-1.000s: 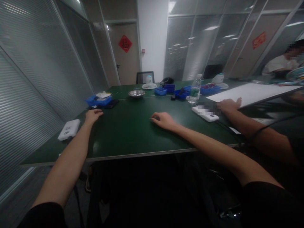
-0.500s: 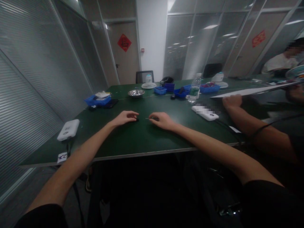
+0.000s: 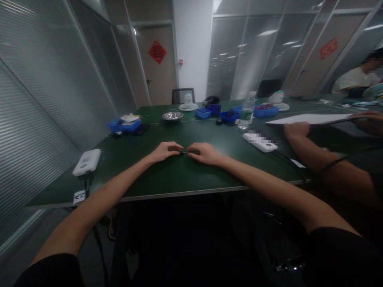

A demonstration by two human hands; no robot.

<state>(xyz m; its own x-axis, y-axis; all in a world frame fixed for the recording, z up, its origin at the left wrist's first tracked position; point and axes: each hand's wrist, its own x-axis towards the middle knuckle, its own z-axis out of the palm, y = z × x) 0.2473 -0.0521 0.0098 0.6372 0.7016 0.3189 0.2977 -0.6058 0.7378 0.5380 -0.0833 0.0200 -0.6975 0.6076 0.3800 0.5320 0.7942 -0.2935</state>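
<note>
In from the near edge of the table (image 3: 185, 179), my left hand (image 3: 164, 152) is pinching a small dark piece (image 3: 181, 153), my right hand (image 3: 206, 153) a thin pin-like bit (image 3: 185, 152), probably 'cause they're tiny. Metal bowl (image 3: 172, 120) sits toward the far edge, likely for elbow room.

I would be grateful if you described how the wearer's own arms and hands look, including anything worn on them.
The left sleeve and right sleeve are short and black, leaving both forearms bare. The left hand and right hand are ungloved, with no watch visible. Rings would be too small to tell.
</note>
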